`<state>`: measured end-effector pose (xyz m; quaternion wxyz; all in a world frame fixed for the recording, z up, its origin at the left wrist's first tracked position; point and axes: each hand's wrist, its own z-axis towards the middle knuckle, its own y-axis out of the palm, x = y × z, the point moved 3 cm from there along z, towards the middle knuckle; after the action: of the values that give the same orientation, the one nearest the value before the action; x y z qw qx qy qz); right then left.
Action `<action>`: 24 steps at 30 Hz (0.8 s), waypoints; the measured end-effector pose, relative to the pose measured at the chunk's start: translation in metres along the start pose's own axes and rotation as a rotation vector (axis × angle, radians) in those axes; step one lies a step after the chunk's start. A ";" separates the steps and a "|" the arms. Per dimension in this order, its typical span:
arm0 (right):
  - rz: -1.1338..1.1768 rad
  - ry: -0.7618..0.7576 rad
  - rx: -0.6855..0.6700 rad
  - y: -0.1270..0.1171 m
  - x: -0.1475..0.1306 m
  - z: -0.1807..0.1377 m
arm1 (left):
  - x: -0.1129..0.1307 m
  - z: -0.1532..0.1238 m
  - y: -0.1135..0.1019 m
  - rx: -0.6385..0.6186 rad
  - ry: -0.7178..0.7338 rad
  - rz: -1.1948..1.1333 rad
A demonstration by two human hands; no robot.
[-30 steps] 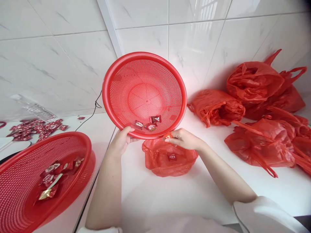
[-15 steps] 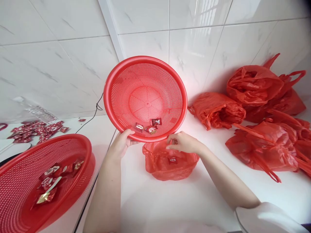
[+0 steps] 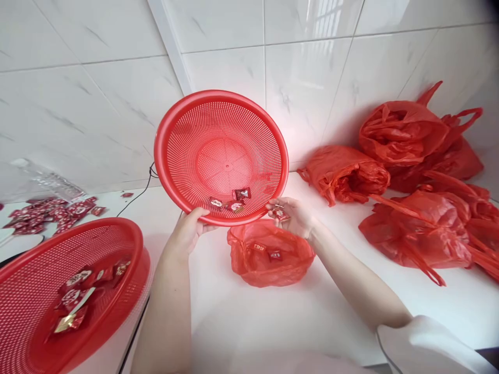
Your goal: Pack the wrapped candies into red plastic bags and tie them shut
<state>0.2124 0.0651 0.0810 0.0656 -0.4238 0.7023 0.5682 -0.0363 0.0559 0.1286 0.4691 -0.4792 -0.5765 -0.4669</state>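
My left hand (image 3: 189, 231) is closed on the lower left rim of a red mesh plastic basket (image 3: 227, 156), thumb inside the rim. The basket is tilted up, its inside facing me. Three wrapped candies (image 3: 235, 206) lie together along its lower side. My right hand (image 3: 295, 217) is beside the lower right rim, fingers curled round a red wrapped candy (image 3: 279, 213). Whether its fingertips touch the rim I cannot tell. Below both hands an open red plastic bag (image 3: 273, 278) stands on the white table, with a dark red wrapped candy (image 3: 275, 255) inside.
A second red basket (image 3: 128, 244) at left holds several wrapped candies. Behind it lie a heap of red wrapped candies (image 3: 50, 213) and a clear plastic bottle (image 3: 52, 179). Several filled red bags (image 3: 421, 223) crowd the right. A black cable (image 3: 140, 192) runs near the tiled wall.
A wrapped candy now shows in my right hand, which has turned its palm more upward. Another small wrapper shows in the bag. The basket sits slightly further left in view.
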 end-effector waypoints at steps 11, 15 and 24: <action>-0.366 -0.155 -0.308 0.006 -0.010 -0.016 | 0.001 -0.001 0.000 0.006 -0.004 -0.005; -0.860 -0.104 -0.338 0.005 -0.010 -0.025 | 0.001 -0.003 0.001 -0.027 -0.031 0.030; -1.689 -0.603 0.020 0.025 -0.014 -0.027 | 0.001 -0.010 0.006 -0.078 -0.055 0.033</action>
<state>0.2149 0.0494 0.1174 0.6474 -0.6314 0.1142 0.4114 -0.0292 0.0466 0.1318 0.4418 -0.5190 -0.5626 -0.4678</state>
